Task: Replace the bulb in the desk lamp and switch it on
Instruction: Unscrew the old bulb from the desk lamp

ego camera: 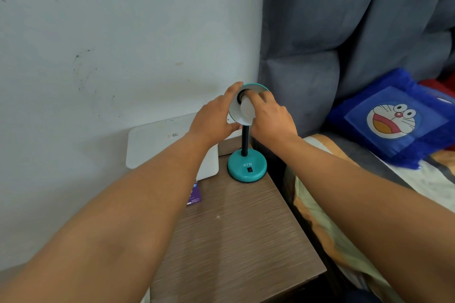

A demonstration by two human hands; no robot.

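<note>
A small teal desk lamp stands on a wooden bedside table. Its round base carries a black switch and white letters, and a black neck rises to the shade, which is tilted toward me. My left hand grips the left rim of the shade. A white bulb sits at the socket inside the shade, and my right hand holds it with the fingers around its right side. The lamp is unlit.
A white flat box leans against the wall behind the lamp. A purple card lies on the table by my left forearm. To the right is a bed with a grey padded headboard and a blue cartoon cushion.
</note>
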